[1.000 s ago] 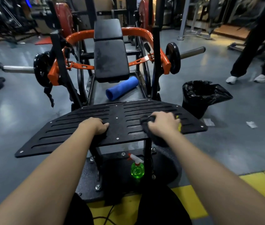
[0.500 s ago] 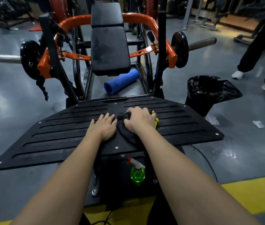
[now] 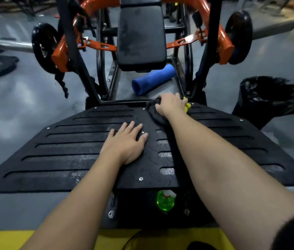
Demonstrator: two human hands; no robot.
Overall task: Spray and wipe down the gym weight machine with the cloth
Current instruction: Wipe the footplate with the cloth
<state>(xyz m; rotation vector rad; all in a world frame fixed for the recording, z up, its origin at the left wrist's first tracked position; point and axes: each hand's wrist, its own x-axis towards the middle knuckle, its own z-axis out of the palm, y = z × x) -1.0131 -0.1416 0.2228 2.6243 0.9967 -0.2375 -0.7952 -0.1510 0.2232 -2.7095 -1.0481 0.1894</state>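
The weight machine's black slotted footplate (image 3: 66, 156) fills the middle of the view, with its black back pad (image 3: 140, 37) and orange frame (image 3: 59, 53) beyond. My right hand (image 3: 171, 104) presses a dark cloth (image 3: 154, 114) with a yellow edge onto the plate's far edge, fingers closed over it. My left hand (image 3: 126, 141) lies flat on the plate's centre, fingers spread, holding nothing. A green spray bottle (image 3: 165, 201) stands on the machine's base below the plate's near edge, partly hidden by it.
A blue foam roll (image 3: 153, 79) lies on the floor under the back pad. A bin lined with a black bag (image 3: 268, 98) stands to the right. Weight plates (image 3: 43, 46) hang on both side bars. Yellow floor marking (image 3: 7, 239) runs along the near edge.
My right hand has pushed the cloth from the plate's middle up to its far edge. My left hand has spread flat. The view has moved closer to the machine.
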